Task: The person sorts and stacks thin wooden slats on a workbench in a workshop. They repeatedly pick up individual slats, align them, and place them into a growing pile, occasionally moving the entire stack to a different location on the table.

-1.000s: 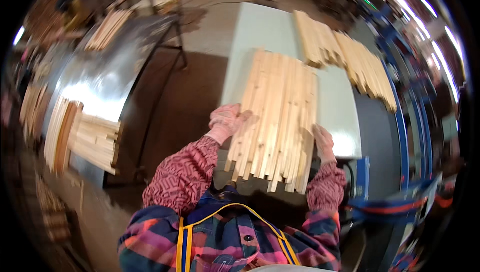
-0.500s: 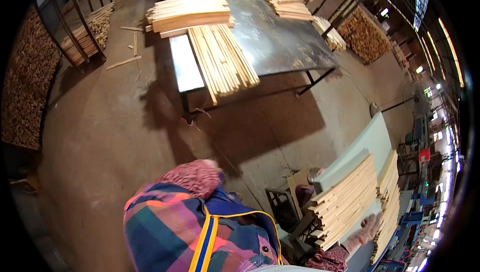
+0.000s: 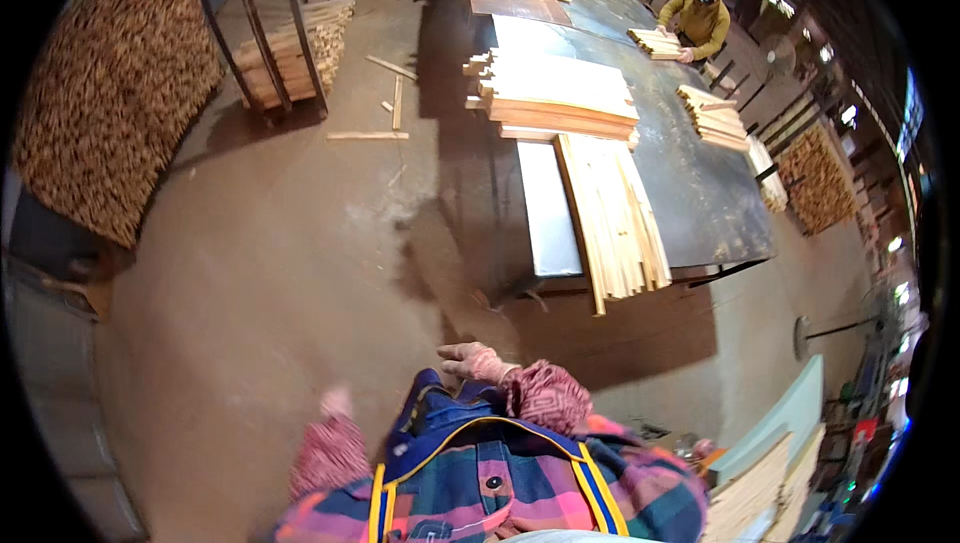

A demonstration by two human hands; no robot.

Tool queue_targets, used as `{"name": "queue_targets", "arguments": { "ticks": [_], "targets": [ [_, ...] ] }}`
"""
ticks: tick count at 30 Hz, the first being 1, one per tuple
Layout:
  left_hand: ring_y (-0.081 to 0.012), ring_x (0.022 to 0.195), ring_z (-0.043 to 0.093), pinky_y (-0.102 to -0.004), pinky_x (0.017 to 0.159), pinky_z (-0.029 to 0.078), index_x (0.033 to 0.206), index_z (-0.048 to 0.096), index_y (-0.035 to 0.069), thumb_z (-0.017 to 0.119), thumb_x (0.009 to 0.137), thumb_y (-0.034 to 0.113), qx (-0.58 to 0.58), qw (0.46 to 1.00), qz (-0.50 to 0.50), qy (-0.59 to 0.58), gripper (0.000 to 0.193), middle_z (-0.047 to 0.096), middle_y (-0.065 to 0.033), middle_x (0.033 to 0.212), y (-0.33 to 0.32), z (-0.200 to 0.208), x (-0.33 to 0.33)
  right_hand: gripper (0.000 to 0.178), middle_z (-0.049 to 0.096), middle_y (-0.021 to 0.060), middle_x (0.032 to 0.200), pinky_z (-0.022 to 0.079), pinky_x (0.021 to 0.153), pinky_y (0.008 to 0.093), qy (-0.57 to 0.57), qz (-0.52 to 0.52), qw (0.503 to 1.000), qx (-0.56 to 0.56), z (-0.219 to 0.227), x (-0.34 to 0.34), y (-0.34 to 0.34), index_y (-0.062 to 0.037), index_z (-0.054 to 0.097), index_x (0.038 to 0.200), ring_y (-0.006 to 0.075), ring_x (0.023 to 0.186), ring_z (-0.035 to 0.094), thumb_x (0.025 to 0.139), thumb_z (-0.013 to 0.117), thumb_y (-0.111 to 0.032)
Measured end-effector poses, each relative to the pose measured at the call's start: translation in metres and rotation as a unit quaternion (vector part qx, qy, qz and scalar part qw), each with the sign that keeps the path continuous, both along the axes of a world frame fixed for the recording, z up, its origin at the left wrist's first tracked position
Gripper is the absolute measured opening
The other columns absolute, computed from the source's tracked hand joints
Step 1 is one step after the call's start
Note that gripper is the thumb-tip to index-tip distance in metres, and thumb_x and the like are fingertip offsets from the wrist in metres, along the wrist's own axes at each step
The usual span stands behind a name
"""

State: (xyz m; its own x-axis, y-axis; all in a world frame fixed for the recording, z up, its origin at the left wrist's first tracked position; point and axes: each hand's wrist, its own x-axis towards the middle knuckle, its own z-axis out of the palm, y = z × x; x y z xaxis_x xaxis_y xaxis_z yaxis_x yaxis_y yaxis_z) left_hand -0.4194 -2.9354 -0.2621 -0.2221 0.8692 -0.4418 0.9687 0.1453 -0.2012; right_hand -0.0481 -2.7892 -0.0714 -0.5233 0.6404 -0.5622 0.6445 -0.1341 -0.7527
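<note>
My right hand [image 3: 474, 361] reaches across in front of my body, its fingers stretched out to the left and nothing in them. A pink patterned cuff [image 3: 549, 398] covers that forearm. To the left, my left hand [image 3: 337, 403] is smeared by motion, so its fingers do not show clearly; it hangs over bare floor. Ahead stands a metal-topped table [image 3: 715, 218]. Light wooden strips [image 3: 615, 218] lie side by side on its near end, some jutting past the edge. Behind them rises a stack of wooden boards [image 3: 562, 93].
At lower right, stacked wood strips [image 3: 748, 495] rest beside a pale green panel [image 3: 775, 423]. A co-worker [image 3: 697, 18] handles strips at the table's far right. A tall wood pile [image 3: 115, 83] and a metal rack [image 3: 262, 38] stand left. Loose sticks [image 3: 368, 135] lie on the floor.
My view and body have turned left, away from the strips at lower right. My right hand has left that stack and come round in front of me. The table now appears farther right.
</note>
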Motion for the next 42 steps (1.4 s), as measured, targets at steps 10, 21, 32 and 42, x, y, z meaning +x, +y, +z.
{"name": "queue_targets", "arguments": {
  "ticks": [10, 21, 32, 42],
  "targets": [
    [-0.0344, 0.093, 0.066, -0.0455, 0.081, 0.053, 0.097, 0.072, 0.012, 0.054, 0.087, 0.03, -0.058, 0.929, 0.217, -0.295, 0.028, 0.068, -0.0176, 0.096, 0.268, 0.067, 0.027, 0.015, 0.07, 0.0134, 0.085, 0.056, 0.064, 0.0408, -0.397, -0.096, 0.79, 0.458, -0.078, 0.057, 0.393, -0.0078, 0.067, 0.074, 0.0299, 0.083, 0.07, 0.085, 0.057, -0.011],
    [-0.019, 0.059, 0.053, -0.0365, 0.055, 0.043, 0.081, 0.062, 0.008, 0.056, 0.09, 0.029, -0.011, 0.842, 0.335, -0.423, 0.024, 0.056, -0.0078, 0.07, 0.529, 0.122, -0.1, 0.069, 0.071, 0.0208, 0.099, 0.052, 0.081, 0.0426, -0.175, -0.723, 0.66, 0.106, 0.011, 0.064, 0.642, 0.0037, 0.068, 0.104, 0.0371, 0.087, 0.069, 0.074, 0.075, -0.058],
    [-0.0147, 0.056, 0.05, -0.0316, 0.05, 0.039, 0.083, 0.06, 0.006, 0.057, 0.091, 0.031, -0.131, 0.845, -0.029, -0.517, 0.026, 0.053, -0.0031, 0.067, 0.798, 0.121, -0.114, 0.029, 0.068, 0.0092, 0.097, 0.055, 0.067, 0.0284, 0.349, -0.751, 0.532, 0.177, 0.03, 0.059, 0.559, 0.0028, 0.063, 0.111, 0.0175, 0.087, 0.066, 0.088, 0.068, -0.013],
    [-0.015, 0.046, 0.045, -0.0283, 0.043, 0.037, 0.082, 0.06, 0.011, 0.058, 0.094, 0.026, -0.249, 0.839, 0.151, -0.459, 0.019, 0.051, -0.0018, 0.063, 0.981, 0.106, -0.067, 0.034, 0.068, 0.0176, 0.083, 0.055, 0.048, 0.0302, 0.202, -0.956, 0.138, 0.159, -0.019, 0.047, 0.445, 0.0074, 0.059, 0.108, 0.0241, 0.061, 0.067, 0.091, 0.068, -0.021]
  ]
}}
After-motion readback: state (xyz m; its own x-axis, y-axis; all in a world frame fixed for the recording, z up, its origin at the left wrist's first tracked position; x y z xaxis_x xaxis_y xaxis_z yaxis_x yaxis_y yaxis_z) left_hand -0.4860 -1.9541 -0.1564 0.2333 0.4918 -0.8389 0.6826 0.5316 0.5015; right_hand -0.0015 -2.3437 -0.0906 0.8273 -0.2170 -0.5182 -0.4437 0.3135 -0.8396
